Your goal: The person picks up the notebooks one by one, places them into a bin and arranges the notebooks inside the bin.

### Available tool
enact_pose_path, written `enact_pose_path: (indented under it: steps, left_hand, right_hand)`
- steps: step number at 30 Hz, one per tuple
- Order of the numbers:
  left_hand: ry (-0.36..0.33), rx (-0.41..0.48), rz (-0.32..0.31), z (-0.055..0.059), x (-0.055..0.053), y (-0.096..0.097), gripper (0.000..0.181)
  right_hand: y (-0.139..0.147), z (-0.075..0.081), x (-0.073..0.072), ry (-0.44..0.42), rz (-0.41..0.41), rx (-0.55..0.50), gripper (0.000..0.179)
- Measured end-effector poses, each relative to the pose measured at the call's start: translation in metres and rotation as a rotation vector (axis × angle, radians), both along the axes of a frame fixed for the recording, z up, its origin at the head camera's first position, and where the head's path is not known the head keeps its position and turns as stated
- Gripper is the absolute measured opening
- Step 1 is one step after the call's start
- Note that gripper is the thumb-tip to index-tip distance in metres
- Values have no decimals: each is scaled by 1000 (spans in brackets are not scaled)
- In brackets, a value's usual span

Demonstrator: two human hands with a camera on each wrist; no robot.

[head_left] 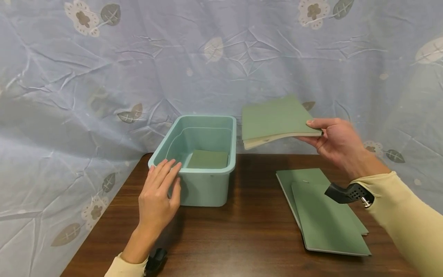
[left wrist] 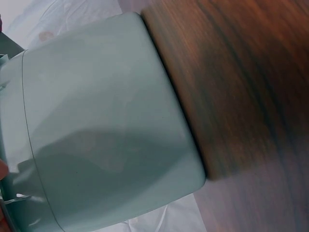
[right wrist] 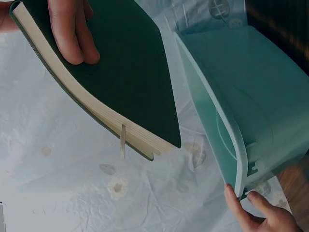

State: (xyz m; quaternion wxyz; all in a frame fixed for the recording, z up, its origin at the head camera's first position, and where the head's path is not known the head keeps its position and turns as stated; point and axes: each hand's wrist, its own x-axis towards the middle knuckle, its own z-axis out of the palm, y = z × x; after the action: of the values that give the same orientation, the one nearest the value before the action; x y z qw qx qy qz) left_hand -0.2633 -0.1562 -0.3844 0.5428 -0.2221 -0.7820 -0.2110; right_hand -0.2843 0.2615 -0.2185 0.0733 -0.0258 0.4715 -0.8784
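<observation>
In the head view my right hand (head_left: 340,144) pinches a green notebook (head_left: 277,115) by its right edge, thumb on top and fingers beneath. The notebook hangs in the air to the right of a light teal plastic bin (head_left: 204,188). A ribbon bookmark (right wrist: 122,137) sticks out of its pages in the right wrist view. My left hand (head_left: 159,196) touches the bin's near left rim with extended fingers. Inside the bin lies another green notebook (head_left: 209,159). Two more green notebooks (head_left: 332,223) overlap on the table, below my right forearm.
The bin stands on a dark brown wooden table (head_left: 256,231), near its back left corner. A pale blue floral cloth (head_left: 214,77) hangs behind and to the left. Black camera mounts (head_left: 349,193) are strapped at both wrists.
</observation>
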Motion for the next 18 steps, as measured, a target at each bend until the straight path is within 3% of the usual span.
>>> enact_pose_path:
  steps: [5, 18]
  left_hand:
    - [-3, -1, 1, 1, 1, 0, 39]
    - [-7, 7, -3, 2, 0, 0, 41]
  right_hand:
    - [-9, 1, -1, 4, 6, -22, 70]
    - [-63, 8, -7, 35, -40, -7, 60]
